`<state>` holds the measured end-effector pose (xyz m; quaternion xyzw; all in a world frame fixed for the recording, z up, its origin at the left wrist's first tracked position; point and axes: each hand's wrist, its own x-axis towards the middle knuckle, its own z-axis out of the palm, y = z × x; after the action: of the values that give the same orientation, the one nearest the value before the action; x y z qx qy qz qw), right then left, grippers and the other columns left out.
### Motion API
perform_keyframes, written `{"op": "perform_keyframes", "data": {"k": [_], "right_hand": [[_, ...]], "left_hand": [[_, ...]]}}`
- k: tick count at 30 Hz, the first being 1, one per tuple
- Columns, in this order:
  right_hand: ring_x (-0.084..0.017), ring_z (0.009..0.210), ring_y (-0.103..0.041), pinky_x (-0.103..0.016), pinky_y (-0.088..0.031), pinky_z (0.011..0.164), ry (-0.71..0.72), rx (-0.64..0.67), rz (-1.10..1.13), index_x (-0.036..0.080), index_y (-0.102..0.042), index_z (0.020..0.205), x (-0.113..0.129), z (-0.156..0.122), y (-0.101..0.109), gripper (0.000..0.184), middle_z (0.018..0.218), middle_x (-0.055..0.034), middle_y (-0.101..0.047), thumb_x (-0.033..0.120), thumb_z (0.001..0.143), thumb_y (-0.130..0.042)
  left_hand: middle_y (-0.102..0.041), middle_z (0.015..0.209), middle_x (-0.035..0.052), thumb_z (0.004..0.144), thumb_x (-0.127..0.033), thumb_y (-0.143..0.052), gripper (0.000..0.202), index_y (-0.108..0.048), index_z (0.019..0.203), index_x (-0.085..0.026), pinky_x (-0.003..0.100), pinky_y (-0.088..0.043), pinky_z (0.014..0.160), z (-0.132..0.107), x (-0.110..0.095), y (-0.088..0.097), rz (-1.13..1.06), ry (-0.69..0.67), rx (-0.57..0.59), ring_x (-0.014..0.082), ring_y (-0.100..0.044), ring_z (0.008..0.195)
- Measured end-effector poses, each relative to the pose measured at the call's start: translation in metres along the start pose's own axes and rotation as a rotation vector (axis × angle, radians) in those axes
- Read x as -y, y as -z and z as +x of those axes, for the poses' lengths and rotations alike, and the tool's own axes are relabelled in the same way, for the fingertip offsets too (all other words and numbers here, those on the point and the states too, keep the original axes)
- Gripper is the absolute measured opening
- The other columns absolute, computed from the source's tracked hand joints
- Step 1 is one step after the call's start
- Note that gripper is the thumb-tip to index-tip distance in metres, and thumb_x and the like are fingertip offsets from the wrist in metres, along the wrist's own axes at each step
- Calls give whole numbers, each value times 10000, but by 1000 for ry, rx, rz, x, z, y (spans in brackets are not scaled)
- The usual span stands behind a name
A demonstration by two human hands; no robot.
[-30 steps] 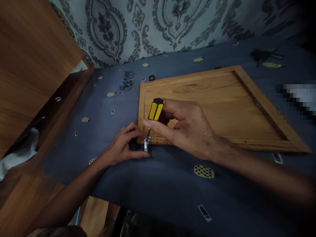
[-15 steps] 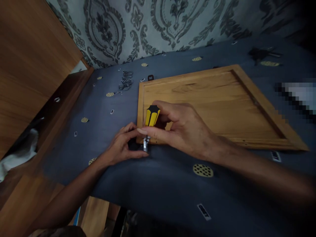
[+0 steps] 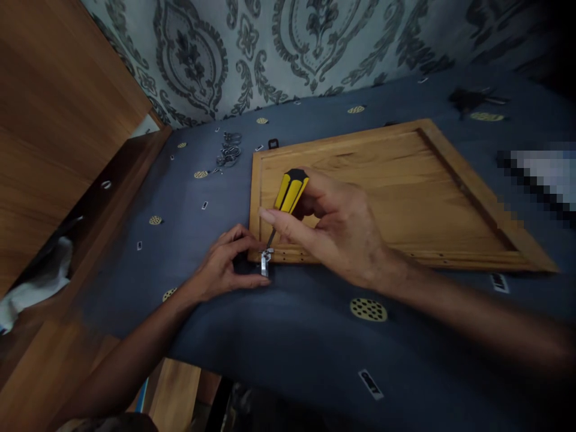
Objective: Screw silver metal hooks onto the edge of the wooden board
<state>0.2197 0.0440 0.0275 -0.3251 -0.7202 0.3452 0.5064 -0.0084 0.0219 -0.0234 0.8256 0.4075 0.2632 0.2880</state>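
A wooden door panel point(image 3: 373, 186) with a raised frame lies flat on the blue cloth. At its near left corner sits a small metal hinge point(image 3: 265, 263), pinched between the thumb and fingers of my left hand point(image 3: 225, 264). My right hand point(image 3: 346, 231) grips a yellow and black screwdriver point(image 3: 291, 191), its handle tilted up and to the right. The thin shaft points down to the hinge; whether its tip sits in a screw is too small to tell. Several small dark holes run along the panel's near edge, right of the hinge.
Several metal hinges point(image 3: 229, 153) lie in a row beyond the panel's left side. A dark catch-like piece point(image 3: 273, 144) is by its far edge, and a dark object point(image 3: 472, 99) lies at the back right. Wooden furniture point(image 3: 58, 108) stands on the left; a patterned curtain point(image 3: 247, 54) hangs behind.
My right hand has risen slightly and tilted the screwdriver handle up and to the right, so the shaft now shows. My left hand stays at the hinge.
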Motion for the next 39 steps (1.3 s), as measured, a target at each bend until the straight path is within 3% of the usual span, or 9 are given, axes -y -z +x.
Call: {"op": "perform_keyframes", "data": {"k": [7,18,24,29,35,39], "right_hand": [[-160,624,-525,-327,-427,572,10,67,-60,264,-503,801,-6,1,1,300,708,28,-557,457,955,-673],[-175,668,-572,-329,-459,592,-9,96,-8,261,-547,833,-6,-1,-1,264,751,15,-611,458,952,-677],[-145,687,-597,-294,-474,633,56,302,9,212,-631,930,3,2,5,131,814,9,-663,334,969,-657],[-156,728,-646,-287,-501,631,-33,408,83,211,-636,892,8,9,15,162,866,-13,-706,354,968,-631],[-166,790,-683,-293,-542,687,-105,579,234,199,-623,906,8,16,27,90,859,-12,-695,274,956,-625],[-154,745,-680,-280,-520,662,-70,587,191,182,-626,908,7,17,28,108,820,-13,-697,268,972,-611]], "left_hand": [[-646,1075,71,788,-572,-839,499,-729,1124,-220,429,-522,999,0,-2,1,15,26,25,269,-618,1083],[-643,1059,65,811,-599,-810,502,-723,1127,-219,410,-524,952,-1,-1,1,31,0,18,263,-619,1049],[-640,1040,44,808,-583,-820,508,-720,1166,-238,374,-517,899,0,1,0,43,-30,9,245,-608,1013],[-634,1038,48,816,-608,-802,510,-729,1153,-232,361,-510,871,0,1,0,39,-33,7,244,-611,997],[-612,996,43,821,-609,-797,519,-741,1174,-233,339,-500,835,0,-5,2,73,-17,19,231,-603,965],[-610,991,44,818,-604,-801,509,-744,1146,-219,333,-503,824,1,-6,2,74,-5,20,227,-601,955]]}}
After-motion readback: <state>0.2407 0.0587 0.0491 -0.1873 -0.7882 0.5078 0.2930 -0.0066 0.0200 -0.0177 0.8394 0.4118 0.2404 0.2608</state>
